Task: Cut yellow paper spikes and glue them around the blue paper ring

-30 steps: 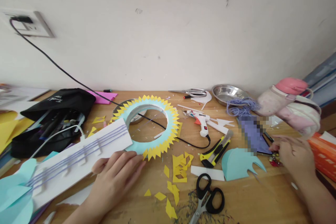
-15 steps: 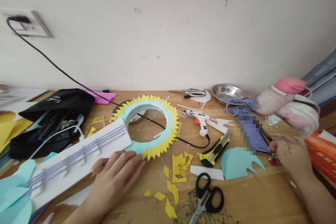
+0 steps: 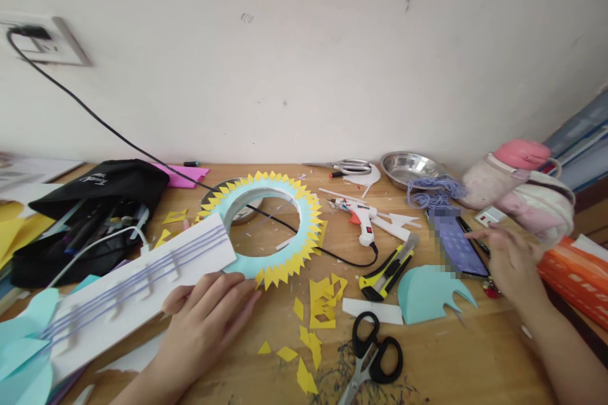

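Note:
My left hand lies fairly flat at the near edge of a white strip strung with purple yarn and small white blocks. Its fingertips touch the lower rim of a light blue paper ring edged with yellow paper points, which joins the strip. My right hand holds nothing that I can see. It hovers beside a smartphone, one finger stretched toward the screen, which is partly blurred out. A small red trinket is by the phone's lower corner.
Black-handled scissors, a yellow utility knife, a corded glue gun and a cut blue paper piece lie mid-table among yellow scraps. Behind are a metal bowl, purple yarn and a pink bottle. A black pouch lies left.
My right hand has moved up a little and left the phone's lower corner; the phone's screen now looks lit. My left hand and the paper ring stay in place.

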### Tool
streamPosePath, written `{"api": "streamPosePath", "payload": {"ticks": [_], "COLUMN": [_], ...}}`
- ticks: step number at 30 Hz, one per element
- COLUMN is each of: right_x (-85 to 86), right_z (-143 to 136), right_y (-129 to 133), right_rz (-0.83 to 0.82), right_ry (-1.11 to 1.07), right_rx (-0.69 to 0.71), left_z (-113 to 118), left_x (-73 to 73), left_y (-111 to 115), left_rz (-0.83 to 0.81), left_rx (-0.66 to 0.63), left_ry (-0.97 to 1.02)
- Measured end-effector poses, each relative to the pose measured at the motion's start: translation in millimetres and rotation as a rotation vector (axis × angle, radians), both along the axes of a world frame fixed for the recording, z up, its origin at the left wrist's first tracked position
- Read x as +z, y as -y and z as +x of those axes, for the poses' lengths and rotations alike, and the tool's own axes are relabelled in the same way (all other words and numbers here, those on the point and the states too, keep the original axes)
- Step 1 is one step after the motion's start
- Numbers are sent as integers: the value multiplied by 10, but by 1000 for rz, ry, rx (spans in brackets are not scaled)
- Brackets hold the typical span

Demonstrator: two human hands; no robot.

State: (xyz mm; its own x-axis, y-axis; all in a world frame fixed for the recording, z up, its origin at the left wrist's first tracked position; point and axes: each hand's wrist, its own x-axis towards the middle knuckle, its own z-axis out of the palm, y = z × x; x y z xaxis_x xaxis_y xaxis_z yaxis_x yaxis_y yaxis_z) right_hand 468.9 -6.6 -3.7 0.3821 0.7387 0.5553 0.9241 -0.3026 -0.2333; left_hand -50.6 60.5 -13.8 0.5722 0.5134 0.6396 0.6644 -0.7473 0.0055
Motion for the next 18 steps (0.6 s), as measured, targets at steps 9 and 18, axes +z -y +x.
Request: {"api": "streamPosePath", "payload": {"ticks": [9,18], "right_x": [-76,-39], "right_z": [-57,38], "right_y": [-99,-42], "right_rz": [-88,-72], "right_ry": [-24,-34], "right_rx": [-32,-101], "left_z": [-8,-17], "left_x": [-3,-26], "left_y": [-2,-9], "left_rz": [-16,-22], "left_rx": [-14,3], "left_ry": [-1,3]}}
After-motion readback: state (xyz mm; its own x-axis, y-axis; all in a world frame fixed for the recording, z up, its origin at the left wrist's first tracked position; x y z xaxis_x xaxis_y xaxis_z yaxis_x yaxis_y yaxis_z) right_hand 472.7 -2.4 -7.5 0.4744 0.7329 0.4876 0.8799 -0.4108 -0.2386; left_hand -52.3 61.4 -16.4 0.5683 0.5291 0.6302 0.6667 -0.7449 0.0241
